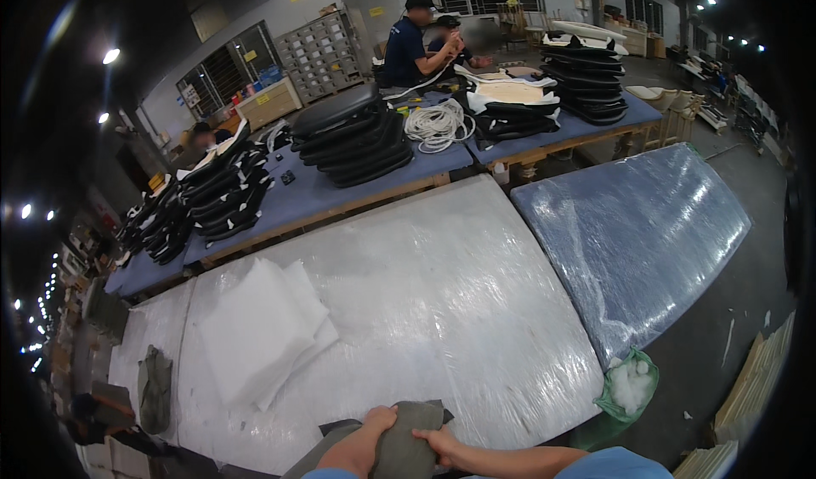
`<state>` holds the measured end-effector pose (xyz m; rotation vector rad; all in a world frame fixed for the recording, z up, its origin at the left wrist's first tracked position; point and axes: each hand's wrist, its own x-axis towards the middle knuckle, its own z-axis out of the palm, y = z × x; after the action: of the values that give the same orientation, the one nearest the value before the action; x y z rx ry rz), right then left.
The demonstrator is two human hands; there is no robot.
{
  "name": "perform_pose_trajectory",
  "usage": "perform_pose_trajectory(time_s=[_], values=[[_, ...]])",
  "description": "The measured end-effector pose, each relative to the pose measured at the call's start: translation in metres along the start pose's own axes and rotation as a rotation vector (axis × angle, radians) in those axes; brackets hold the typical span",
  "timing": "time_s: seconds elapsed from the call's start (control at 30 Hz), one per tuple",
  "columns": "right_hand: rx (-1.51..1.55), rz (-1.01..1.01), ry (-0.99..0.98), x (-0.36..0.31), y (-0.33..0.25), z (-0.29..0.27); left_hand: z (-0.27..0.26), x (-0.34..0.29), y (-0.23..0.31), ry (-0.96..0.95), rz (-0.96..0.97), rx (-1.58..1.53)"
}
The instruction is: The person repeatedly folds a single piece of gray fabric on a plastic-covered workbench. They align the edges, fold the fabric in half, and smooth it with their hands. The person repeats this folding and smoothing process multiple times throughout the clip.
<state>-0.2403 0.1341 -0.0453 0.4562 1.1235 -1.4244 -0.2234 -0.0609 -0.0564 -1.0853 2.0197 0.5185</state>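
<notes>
At the near edge of the plastic-wrapped white table (442, 309), a grey-green fabric piece (406, 441) lies between my hands, with darker corners showing at its far side. My left hand (380, 422) closes on its left part, thumb on top. From the right, my right hand (438, 445) pinches its side, fingers bent. Whether anything is inside the fabric cannot be seen. Beyond my left hand rests a loose stack of white padding sheets (255, 330). Another folded grey-green fabric piece (155, 390) sits near the table's left end.
A blue plastic-wrapped table (637, 232) adjoins on the right, with a green bag of white stuffing (631, 385) at its near corner. Behind, a blue workbench (314, 203) bears black cushion stacks (353, 143) and a white cord coil (439, 125). People (412, 45) stand beyond it.
</notes>
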Motion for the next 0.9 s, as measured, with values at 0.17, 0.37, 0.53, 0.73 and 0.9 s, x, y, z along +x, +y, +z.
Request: perform_pose_trajectory(time_s=[0.17,0.37,0.53,0.73,0.9], values=[[0.045,0.129,-0.027,0.063,-0.016,-0.02,-0.019,0.018,-0.021,0.086,0.277,0.184],[0.015,0.289,-0.091,0.066,-0.029,-0.015,0.001,0.036,-0.077,0.234,0.457,-0.078],[-0.167,0.096,0.05,0.051,-0.014,-0.011,0.01,0.039,-0.082,0.363,0.543,-0.087],[-1.092,-0.144,0.502,0.092,-0.031,-0.026,0.006,0.044,-0.059,0.562,0.709,-0.116],[-1.322,-0.032,0.366,0.13,-0.056,0.011,0.008,0.058,-0.062,0.559,0.77,-0.15]])
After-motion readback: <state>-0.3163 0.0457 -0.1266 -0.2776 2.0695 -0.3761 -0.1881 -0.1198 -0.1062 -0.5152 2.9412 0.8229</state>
